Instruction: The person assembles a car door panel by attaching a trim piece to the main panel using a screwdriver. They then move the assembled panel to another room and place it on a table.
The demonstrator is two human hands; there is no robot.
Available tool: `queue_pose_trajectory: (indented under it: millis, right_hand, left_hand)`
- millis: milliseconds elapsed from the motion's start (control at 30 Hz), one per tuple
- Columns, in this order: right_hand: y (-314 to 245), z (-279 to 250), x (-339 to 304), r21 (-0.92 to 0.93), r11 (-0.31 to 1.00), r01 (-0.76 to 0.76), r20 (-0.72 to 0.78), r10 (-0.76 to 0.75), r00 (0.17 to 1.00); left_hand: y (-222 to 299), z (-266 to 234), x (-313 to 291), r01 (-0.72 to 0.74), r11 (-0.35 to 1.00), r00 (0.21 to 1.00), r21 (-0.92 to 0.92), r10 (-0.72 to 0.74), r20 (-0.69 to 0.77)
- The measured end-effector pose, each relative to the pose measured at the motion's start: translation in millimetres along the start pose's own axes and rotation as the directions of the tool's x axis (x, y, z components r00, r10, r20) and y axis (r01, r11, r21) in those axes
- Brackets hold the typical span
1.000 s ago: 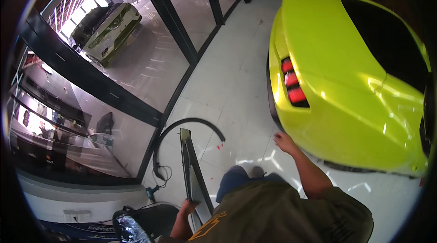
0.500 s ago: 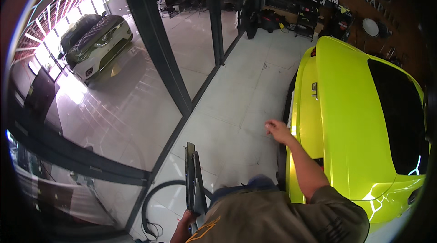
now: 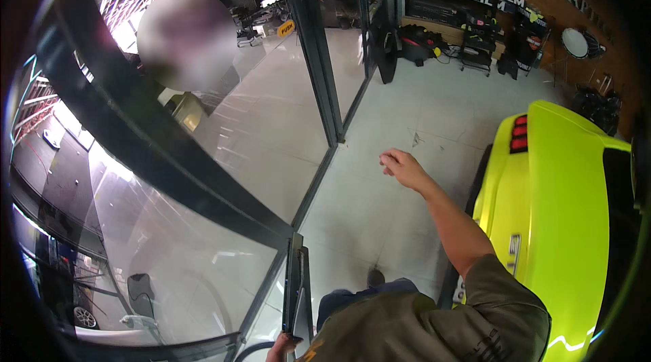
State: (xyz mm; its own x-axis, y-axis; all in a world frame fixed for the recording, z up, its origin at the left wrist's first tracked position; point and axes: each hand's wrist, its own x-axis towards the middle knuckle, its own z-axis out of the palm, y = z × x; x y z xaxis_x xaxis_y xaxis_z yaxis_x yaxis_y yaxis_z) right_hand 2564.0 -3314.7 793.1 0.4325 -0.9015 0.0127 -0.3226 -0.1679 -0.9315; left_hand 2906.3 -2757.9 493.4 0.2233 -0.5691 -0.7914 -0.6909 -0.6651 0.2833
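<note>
At the lower edge, my left hand (image 3: 283,345) is closed around the bottom of a pair of long, narrow dark strips (image 3: 293,287), held upright beside my body; their exact kind is unclear. My right hand (image 3: 400,166) is in front of me over the pale floor, its fingers curled and nothing visible in them. To the right of my right arm stands a bright yellow-green car (image 3: 563,206), its rear with a red tail light (image 3: 519,134) nearest. My right hand is apart from the car.
Dark-framed glass panels (image 3: 308,43) run along the left, meeting the tiled floor (image 3: 386,213). Behind the glass a blurred patch hides part of the view. At the back are a black bag (image 3: 420,45), a wheeled cart (image 3: 478,50) and a round drum (image 3: 575,44). A dark hose (image 3: 258,348) curves near my left hand.
I have moved forward along the glass, so the car has shifted down and right in view. My right hand is now farther from the car. My left hand still holds the strips.
</note>
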Motion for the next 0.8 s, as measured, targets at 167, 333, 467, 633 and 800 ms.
queue_pose_trajectory:
  millis: [167,333,467,633,800]
  right_hand:
    - [-73.8,-12.3,212.8,0.074,0.971,0.229,0.050,-0.233,0.971]
    - [-98.0,-13.5,446.1,0.029,0.963,0.269,-0.035,-0.268,0.963]
    - [-91.9,-37.9,609.8,-0.070,0.980,0.188,-0.206,-0.199,0.958]
    - [-80.3,-43.7,756.7,-0.260,0.948,0.184,-0.259,-0.252,0.933]
    - [-48.0,-19.3,790.3,0.510,0.849,0.137,-0.021,-0.147,0.989]
  left_hand:
    - [98.7,-82.7,84.9,0.020,1.000,0.999,-0.020,-0.019,0.037]
    - [175.8,-157.3,196.2,0.021,0.999,1.000,-0.029,-0.021,0.009]
    - [238.7,-213.4,258.8,0.006,0.999,1.000,-0.040,-0.005,0.026]
    - [305.1,-277.3,308.3,0.045,0.999,0.999,-0.019,-0.045,0.005]
    - [389.5,-315.3,330.7,0.115,0.980,0.990,0.165,-0.100,-0.098]
